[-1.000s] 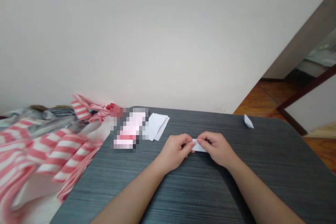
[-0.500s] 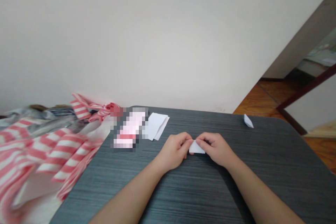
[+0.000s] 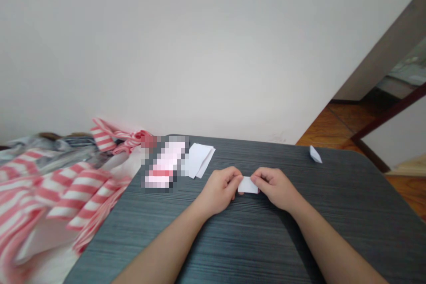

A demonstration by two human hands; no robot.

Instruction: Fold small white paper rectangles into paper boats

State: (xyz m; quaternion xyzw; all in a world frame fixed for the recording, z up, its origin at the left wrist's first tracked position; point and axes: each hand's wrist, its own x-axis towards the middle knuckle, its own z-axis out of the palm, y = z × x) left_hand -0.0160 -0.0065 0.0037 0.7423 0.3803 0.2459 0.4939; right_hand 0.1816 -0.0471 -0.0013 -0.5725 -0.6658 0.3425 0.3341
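A small white piece of paper (image 3: 248, 185) is held between my two hands above the dark table. My left hand (image 3: 222, 190) pinches its left end, thumb on top and the other fingers curled beneath. At the opposite end, my right hand (image 3: 274, 187) grips it between thumb and fingers. The paper looks folded to a small rectangle, though its ends are covered by my fingers. Farther right on the table lies a small folded white paper piece (image 3: 315, 155), apart from both hands.
White paper sheets (image 3: 199, 159) overlap on the dark wood-grain table (image 3: 213, 248), left of my hands. Beside them is a pixelated pink-and-white item (image 3: 166, 164). Red-and-white striped cloth (image 3: 76, 191) is heaped off the table's left edge. A pale wall (image 3: 213, 53) rises behind.
My hands have drawn slightly apart at the paper's top edge, and more of its face shows as a rectangle. The other items stay put.
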